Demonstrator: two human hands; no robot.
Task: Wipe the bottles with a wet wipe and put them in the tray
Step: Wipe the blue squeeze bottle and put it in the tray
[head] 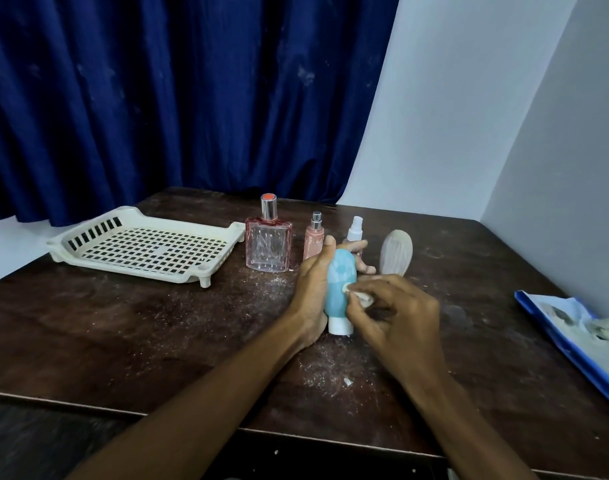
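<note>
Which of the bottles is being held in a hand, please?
The light blue, white-capped bottle: the left hand grips it while the right hand rubs it with a wipe; none other is held.

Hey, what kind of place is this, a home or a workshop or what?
Most likely a room in a home: a dark blue curtain hangs behind a worn wooden table set in a corner of plain white walls, with a glass perfume bottle and a cream plastic tray on it.

Five bottles (341, 289) (268, 249) (312, 242) (355, 230) (396, 252), one tray (67, 251), one wipe (360, 296), two hands (310, 289) (403, 323).
</note>
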